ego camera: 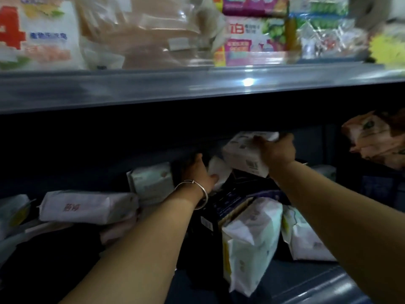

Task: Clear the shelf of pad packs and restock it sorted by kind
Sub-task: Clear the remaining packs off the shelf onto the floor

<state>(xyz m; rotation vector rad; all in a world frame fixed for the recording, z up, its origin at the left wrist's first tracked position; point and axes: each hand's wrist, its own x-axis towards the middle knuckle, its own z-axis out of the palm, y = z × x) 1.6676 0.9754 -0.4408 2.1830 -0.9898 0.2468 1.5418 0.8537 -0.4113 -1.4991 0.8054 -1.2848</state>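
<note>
Your right hand [276, 150] pinches a white pack [245, 154] far back; left hand [198, 174] holds another pack [218, 172]. Pull too quick & the leaning pack [252, 238] near right prob topples.

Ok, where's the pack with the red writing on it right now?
In the head view, the pack with red writing lies flat on the left of the lower shelf, left of the left hand and just below a pale upright pack.

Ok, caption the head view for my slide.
Both hands reach into the dim shelf: right hand grips a white pack, left hand touches another.
</note>
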